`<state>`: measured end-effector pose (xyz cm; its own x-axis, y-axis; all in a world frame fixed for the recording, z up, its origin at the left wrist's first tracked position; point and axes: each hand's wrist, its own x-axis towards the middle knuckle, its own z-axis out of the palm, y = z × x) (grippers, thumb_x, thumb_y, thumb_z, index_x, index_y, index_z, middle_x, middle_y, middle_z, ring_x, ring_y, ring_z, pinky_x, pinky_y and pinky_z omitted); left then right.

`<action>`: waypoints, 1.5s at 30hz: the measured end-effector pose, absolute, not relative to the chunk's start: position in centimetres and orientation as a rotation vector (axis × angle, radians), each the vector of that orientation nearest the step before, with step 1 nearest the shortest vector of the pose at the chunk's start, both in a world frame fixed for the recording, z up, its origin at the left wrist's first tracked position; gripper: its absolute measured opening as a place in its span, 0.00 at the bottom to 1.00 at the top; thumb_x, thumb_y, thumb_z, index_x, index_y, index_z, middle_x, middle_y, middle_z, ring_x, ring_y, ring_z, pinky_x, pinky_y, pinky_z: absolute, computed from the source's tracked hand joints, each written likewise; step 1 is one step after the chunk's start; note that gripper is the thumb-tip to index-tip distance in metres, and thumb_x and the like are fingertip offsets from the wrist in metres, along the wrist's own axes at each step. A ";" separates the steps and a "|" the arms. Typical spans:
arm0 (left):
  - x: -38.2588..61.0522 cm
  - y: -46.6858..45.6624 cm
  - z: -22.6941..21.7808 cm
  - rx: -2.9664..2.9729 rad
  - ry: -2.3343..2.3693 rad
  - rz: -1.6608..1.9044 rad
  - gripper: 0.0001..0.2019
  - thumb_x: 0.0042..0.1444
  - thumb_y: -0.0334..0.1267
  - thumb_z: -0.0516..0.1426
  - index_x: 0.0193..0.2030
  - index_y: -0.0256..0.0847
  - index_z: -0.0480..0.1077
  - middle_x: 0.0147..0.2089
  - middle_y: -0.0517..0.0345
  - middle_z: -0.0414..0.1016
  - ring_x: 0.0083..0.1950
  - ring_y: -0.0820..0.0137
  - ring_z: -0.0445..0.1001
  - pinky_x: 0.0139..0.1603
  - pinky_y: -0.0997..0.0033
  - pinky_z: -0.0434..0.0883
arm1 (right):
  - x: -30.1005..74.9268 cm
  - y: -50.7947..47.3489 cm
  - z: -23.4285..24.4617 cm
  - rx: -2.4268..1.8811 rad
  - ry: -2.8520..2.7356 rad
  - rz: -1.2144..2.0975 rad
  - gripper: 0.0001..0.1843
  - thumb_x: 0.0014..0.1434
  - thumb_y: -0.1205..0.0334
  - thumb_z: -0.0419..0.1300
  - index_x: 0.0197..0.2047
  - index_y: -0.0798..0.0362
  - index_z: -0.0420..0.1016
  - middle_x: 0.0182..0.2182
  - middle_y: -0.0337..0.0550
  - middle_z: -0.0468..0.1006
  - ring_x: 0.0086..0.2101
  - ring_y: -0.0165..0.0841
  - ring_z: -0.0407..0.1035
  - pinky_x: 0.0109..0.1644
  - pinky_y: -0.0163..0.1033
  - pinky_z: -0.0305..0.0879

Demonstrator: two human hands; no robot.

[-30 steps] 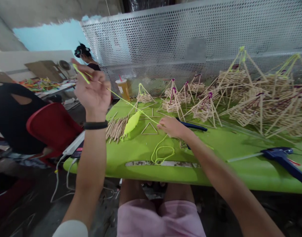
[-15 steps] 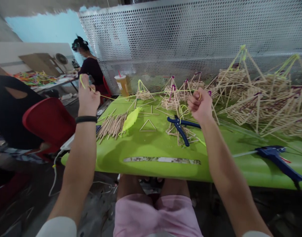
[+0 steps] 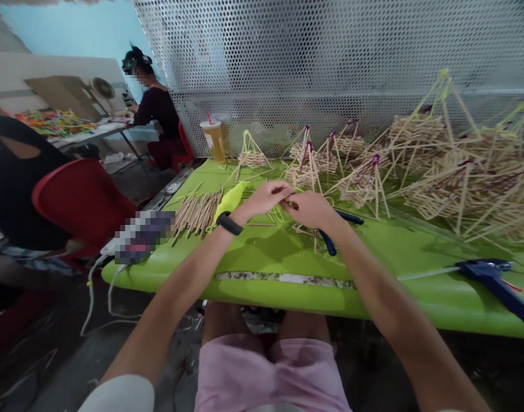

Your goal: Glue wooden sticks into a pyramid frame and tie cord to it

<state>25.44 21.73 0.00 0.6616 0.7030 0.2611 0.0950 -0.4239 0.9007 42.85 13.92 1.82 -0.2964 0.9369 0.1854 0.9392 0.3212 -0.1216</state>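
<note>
"Right, the head view: hands first?"

"Item one: my left hand (image 3: 266, 196), right of the stick pile (image 3: 197, 214); fingers bent, nearly closed. Item two: my right hand (image 3: 310, 209), farther right of the pile; fingers curled likewise, tips meeting those of the other hand."

"Anything in hold?"

"Neon cord (image 3: 278, 214), in loops just under the fingertips. Which fingers grip it I cannot tell; the hands hide that."

"Its place?"

"Right of the stick pile, apart from it, over the green table (image 3: 245, 252)."

"Close stock?"

"One neon-yellow bundle (image 3: 231, 196), limp, just beside the pile on its right. One black wristband (image 3: 230, 223), worn, right of the pile. One blue tool (image 3: 329, 244), right of the pile, partly hidden by my arm."

"Farther stock?"

"One lidded cup (image 3: 217, 142), red straw, beyond the pile. One small stick pyramid (image 3: 251, 154), neon-topped, beyond it and to the right. Purple-tied stick frames (image 3: 362, 186), several, well right of the pile. One blue glue gun (image 3: 487, 274), farthest right, nearer me. One co-worker (image 3: 158, 111), seated, beyond the pile, leftward."
</note>
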 end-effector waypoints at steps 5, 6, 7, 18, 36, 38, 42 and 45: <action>24.4 21.1 0.0 1.808 0.701 0.682 0.12 0.69 0.47 0.63 0.41 0.40 0.79 0.41 0.55 0.82 0.38 0.72 0.80 0.42 0.70 0.75 | 44.2 14.6 1.9 -1.676 -2.269 0.102 0.20 0.70 0.49 0.55 0.32 0.49 0.81 0.22 0.42 0.75 0.24 0.34 0.61 0.33 0.42 0.51; 24.1 21.1 0.2 1.802 0.713 0.651 0.11 0.69 0.46 0.63 0.41 0.41 0.80 0.42 0.54 0.82 0.37 0.72 0.80 0.41 0.71 0.75 | 44.5 14.7 1.9 -1.660 -2.226 0.130 0.20 0.70 0.48 0.57 0.32 0.48 0.82 0.21 0.41 0.74 0.23 0.34 0.60 0.32 0.42 0.51; 23.9 21.0 0.3 1.805 0.723 0.626 0.11 0.69 0.47 0.63 0.41 0.42 0.81 0.42 0.55 0.82 0.36 0.73 0.79 0.39 0.71 0.74 | 44.8 14.7 1.9 -1.644 -2.185 0.155 0.19 0.69 0.47 0.58 0.33 0.48 0.82 0.20 0.40 0.73 0.22 0.34 0.60 0.32 0.42 0.51; 22.7 23.1 -0.3 2.048 0.897 0.707 0.16 0.63 0.53 0.65 0.38 0.42 0.84 0.32 0.56 0.77 0.27 0.73 0.62 0.31 0.69 0.56 | 46.9 14.2 2.7 -1.402 -2.010 0.397 0.33 0.62 0.33 0.64 0.19 0.48 0.65 0.16 0.36 0.61 0.20 0.29 0.50 0.28 0.41 0.45; 21.5 24.2 0.1 1.970 1.041 1.050 0.13 0.68 0.44 0.59 0.35 0.38 0.76 0.28 0.59 0.70 0.28 0.72 0.61 0.33 0.69 0.60 | 49.6 13.1 5.7 -0.735 -1.136 0.931 0.19 0.58 0.45 0.66 0.25 0.46 0.66 0.43 0.45 0.81 0.47 0.40 0.74 0.40 0.42 0.73; 21.6 24.2 -0.1 2.000 1.042 1.025 0.14 0.68 0.45 0.59 0.35 0.38 0.76 0.29 0.59 0.71 0.29 0.72 0.63 0.35 0.69 0.61 | 49.4 12.6 6.0 -0.689 -1.136 0.994 0.16 0.60 0.46 0.64 0.28 0.45 0.68 0.46 0.46 0.82 0.51 0.43 0.74 0.46 0.47 0.76; 22.1 24.1 -0.3 2.035 1.040 1.054 0.12 0.66 0.44 0.60 0.35 0.39 0.75 0.33 0.58 0.74 0.34 0.70 0.68 0.41 0.68 0.64 | 48.7 12.5 5.8 -0.672 -1.096 1.071 0.10 0.56 0.50 0.64 0.37 0.45 0.77 0.45 0.45 0.83 0.43 0.41 0.76 0.45 0.49 0.77; 22.4 23.7 -0.2 1.990 1.027 1.081 0.11 0.67 0.42 0.59 0.34 0.41 0.70 0.32 0.60 0.70 0.34 0.70 0.65 0.40 0.68 0.62 | 48.0 13.3 5.2 -0.744 -1.153 1.052 0.12 0.53 0.56 0.66 0.42 0.46 0.81 0.45 0.44 0.84 0.34 0.35 0.73 0.42 0.45 0.76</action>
